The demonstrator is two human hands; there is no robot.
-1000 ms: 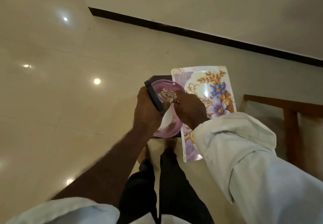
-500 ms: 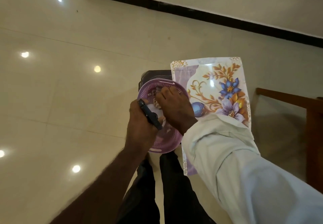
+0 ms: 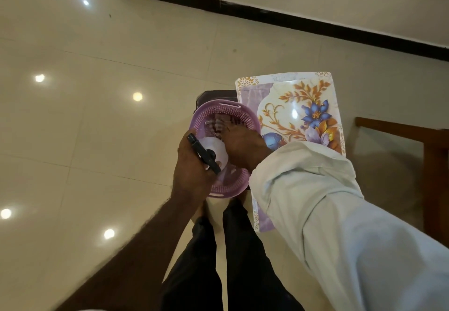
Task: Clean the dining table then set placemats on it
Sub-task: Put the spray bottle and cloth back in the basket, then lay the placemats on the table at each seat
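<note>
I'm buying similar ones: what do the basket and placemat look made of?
Basket: likely moulded plastic, purple, matte; its wall is a grid of small perforations with a slot handle. Placemat: probably plastic or laminated sheet, glossy; a light glints off its printed flowers, and it shows no folds.

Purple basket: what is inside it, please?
In the basket a checked cloth lies at the far side, and a spray bottle, gripped by the left hand, is partly inside. The right hand reaches in and covers the middle, so the bottom is hidden.
</note>
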